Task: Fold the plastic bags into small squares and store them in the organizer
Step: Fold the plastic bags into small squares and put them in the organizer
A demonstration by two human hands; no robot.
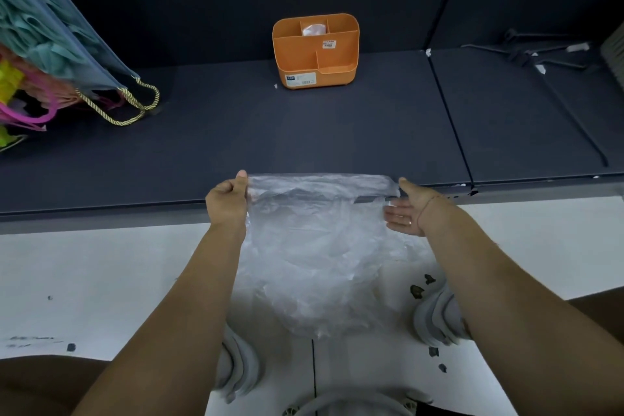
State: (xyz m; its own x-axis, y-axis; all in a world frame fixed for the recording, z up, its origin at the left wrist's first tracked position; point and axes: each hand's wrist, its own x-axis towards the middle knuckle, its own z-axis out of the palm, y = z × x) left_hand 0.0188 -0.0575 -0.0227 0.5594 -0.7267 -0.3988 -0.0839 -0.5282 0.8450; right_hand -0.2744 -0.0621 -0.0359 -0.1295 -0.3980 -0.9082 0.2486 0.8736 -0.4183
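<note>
So the clear plastic bag (314,246) isn't on the table (236,138) yet. It's up in the air well in front of the orange organizer (315,51), on the person's side of it, with the top edge stretched sideways and the rest sagging past the table's near edge. The left hand (226,203) has its fingers curled in and the thumb pinching the bag's top corner, so that one looks solid. The right hand (410,211) is what I'd worry about: its fingers (393,214) are lying pretty much straight, palm open toward the bag, thumb up by the other corner, and I honestly can't tell if that thumb is pinning the plastic or just touching it. If it isn't, that corner probably slips, the bag swings from one side and you lose the straight edge. The film is also thin and crinkly, so I'd guess it traps air when laid down and the folds puff back open unless they're smoothed. There's already one folded bag (313,30) in the organizer's rear middle compartment, and a fat, springy fold may not fit beside it or could pop back out. The rope-handled shopping bags (50,44) are far off to the organizer's left, so no snag risk there.
</note>
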